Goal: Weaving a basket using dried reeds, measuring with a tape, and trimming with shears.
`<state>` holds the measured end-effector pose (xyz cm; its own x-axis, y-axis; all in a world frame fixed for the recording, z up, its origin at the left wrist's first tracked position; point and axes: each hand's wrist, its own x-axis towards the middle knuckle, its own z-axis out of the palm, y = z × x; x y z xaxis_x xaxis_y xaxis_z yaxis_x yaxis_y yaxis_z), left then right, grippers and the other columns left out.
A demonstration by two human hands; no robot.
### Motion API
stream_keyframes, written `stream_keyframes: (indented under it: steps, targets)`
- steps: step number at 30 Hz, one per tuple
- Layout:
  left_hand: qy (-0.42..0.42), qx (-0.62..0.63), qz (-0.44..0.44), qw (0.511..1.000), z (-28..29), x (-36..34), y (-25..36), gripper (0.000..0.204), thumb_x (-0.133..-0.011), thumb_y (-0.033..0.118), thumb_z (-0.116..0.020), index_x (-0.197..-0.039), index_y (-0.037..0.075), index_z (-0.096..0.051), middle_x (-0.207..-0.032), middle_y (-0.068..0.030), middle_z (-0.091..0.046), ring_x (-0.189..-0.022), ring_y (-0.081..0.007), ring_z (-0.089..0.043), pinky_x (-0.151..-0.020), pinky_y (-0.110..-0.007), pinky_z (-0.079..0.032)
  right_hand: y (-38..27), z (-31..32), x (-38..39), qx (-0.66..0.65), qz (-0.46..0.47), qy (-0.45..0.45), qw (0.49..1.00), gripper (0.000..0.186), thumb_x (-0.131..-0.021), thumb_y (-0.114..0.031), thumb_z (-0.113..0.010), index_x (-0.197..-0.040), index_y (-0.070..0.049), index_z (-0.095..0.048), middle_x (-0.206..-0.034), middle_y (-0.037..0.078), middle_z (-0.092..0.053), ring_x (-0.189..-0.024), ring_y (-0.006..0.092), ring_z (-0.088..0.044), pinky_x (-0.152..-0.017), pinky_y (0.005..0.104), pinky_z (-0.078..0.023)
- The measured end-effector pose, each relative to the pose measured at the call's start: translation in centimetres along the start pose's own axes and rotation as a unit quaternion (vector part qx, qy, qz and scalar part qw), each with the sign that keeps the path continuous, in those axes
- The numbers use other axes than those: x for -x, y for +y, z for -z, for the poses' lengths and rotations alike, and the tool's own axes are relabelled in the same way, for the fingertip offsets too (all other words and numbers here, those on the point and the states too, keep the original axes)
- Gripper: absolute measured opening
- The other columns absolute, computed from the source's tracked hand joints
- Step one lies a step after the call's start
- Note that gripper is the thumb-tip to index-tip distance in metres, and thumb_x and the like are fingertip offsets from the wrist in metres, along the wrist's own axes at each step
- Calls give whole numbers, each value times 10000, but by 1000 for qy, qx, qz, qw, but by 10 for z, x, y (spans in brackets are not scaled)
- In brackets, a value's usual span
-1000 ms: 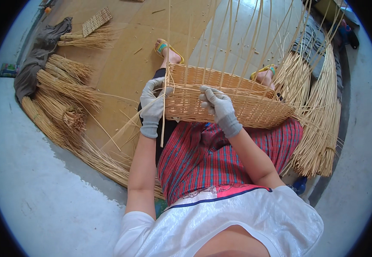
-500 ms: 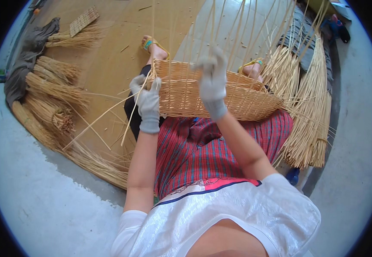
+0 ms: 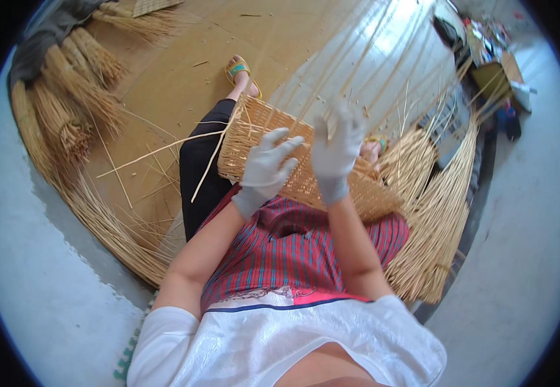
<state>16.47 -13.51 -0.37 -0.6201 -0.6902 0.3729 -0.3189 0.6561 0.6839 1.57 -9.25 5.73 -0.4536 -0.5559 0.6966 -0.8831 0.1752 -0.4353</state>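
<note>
A half-woven wicker basket (image 3: 236, 151) lies across my lap, its long near wall facing me and turned at a slant. Long thin upright canes (image 3: 339, 68) rise from its rim toward the far right. My left hand (image 3: 268, 166), in a white knit glove, is over the near wall with its fingers spread and nothing in them. Just right of it, my right hand (image 3: 336, 151), gloved alike, is raised in front of the basket, fingers stretched upward and partly blurred. Loose weaver ends (image 3: 163, 153) stick out from the basket's left end.
Bundles of cane (image 3: 76, 97) lie along a grey cloth (image 3: 38, 48) at the left. Larger bundles (image 3: 444, 216) stand at the right beside my leg. A woven panel (image 3: 154, 6) lies at the far left. Boxes and clutter (image 3: 493, 80) stand at the far right.
My left hand has let go of the basket's left end and moved right along its near wall. The basket's right end has swung nearer, and the whole view has shifted.
</note>
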Motion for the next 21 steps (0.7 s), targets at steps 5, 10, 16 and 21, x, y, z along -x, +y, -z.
stream_keyframes:
  steps: [5, 10, 16, 21]
  targets:
    - [258, 116, 137, 949, 56, -15, -26, 343, -820, 148, -754, -1122, 18, -654, -1094, -133, -627, -958, -267, -615, -893, -370, -494, -94, 9, 40, -207, 1, -284, 936, 559, -810, -113, -722, -1355, -137, -600, -1001, 109, -681, -949, 320, -651, -806, 391, -544]
    - [76, 237, 46, 967, 40, -39, -90, 399, -782, 195, -809, -1124, 32, -686, -1148, -125, -681, -1075, -256, -633, -959, -364, -489, -99, -37, 0, -190, 83, -179, 962, 273, -870, -55, -678, -1139, -37, -635, -1102, 157, -660, -1024, 358, -637, -873, 414, -531]
    - [59, 288, 85, 952, 65, -31, -82, 356, -806, 186, -816, -1088, 22, -672, -1092, -110, -690, -1044, -232, -652, -946, -341, -499, -80, -18, 50, -272, -30, -240, 931, 261, -895, -9, -621, -1152, -29, -657, -1281, 157, -624, -1198, 329, -595, -1005, 411, -480]
    - [50, 204, 17, 978, 74, -28, -88, 283, -832, 97, -777, -1075, 32, -647, -982, -94, -693, -948, -209, -671, -833, -328, -525, -86, -31, 40, -213, 22, -225, 951, 271, -907, -49, -619, -1174, -24, -654, -1290, 178, -616, -1248, 334, -581, -1047, 411, -458]
